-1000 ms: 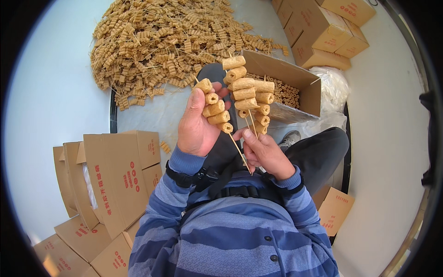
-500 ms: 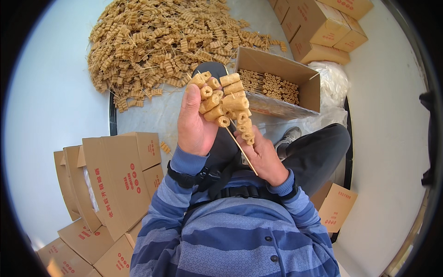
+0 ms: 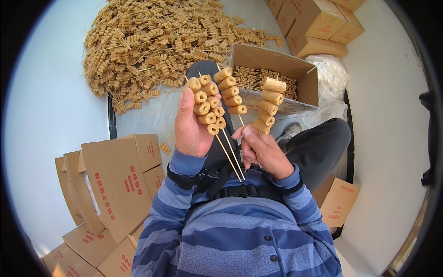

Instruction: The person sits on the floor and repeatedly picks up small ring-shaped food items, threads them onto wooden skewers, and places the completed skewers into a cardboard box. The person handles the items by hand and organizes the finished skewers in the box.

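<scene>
My left hand [image 3: 194, 129] is closed around two skewers of rolls [image 3: 207, 104], side by side, their bare stick ends slanting down toward my lap. The rolls are short golden-brown tubes with hollow middles. Between thumb and fingers, my right hand [image 3: 265, 150] grips another skewer of rolls [image 3: 231, 94] by its stick. A further skewer [image 3: 269, 105] fans out to the right from the same hand; its lower stick is hidden by the fingers. Beyond my hands stands an open cardboard box [image 3: 277, 101] with skewers laid inside in rows.
A large heap of loose skewers [image 3: 147, 46] lies on the floor at the far left. Cardboard cartons [image 3: 120, 180] stand at the left, with more cartons [image 3: 318, 23] stacked at the far right. Clear plastic bags [image 3: 330, 87] lie beside the open box. One skewer [image 3: 164, 147] lies near the left cartons.
My right hand has drawn its two skewers away to the right from the bunch, and they are spread apart. Two skewers stay in my left hand, which has hardly moved.
</scene>
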`<state>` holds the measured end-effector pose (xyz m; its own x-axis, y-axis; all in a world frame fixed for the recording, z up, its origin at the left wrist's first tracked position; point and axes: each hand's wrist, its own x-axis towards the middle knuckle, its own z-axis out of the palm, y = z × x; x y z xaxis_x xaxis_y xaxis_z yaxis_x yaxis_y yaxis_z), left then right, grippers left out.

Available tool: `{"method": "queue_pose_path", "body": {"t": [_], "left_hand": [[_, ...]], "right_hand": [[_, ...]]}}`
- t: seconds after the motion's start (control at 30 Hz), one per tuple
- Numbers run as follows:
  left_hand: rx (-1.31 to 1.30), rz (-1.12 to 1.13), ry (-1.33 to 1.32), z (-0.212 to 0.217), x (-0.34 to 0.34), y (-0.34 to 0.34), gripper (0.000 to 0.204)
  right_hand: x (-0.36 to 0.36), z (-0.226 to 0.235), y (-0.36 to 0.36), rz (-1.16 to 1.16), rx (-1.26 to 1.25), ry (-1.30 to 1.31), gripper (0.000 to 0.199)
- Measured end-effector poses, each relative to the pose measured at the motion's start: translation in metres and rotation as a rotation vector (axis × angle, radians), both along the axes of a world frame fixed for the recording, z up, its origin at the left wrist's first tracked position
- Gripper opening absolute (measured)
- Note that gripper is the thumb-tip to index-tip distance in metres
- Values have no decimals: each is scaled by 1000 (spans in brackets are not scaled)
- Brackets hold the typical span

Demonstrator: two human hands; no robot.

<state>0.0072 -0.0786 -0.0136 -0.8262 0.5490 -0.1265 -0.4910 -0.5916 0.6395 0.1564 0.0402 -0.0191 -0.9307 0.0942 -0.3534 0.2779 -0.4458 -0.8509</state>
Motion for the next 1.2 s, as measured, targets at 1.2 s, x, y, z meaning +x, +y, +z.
{"method": "queue_pose_path", "body": {"t": [1.2], "left_hand": [[139, -205, -237, -27, 10, -2, 55]], "right_hand": [[-9, 1, 13, 123, 76, -261, 43]]}}
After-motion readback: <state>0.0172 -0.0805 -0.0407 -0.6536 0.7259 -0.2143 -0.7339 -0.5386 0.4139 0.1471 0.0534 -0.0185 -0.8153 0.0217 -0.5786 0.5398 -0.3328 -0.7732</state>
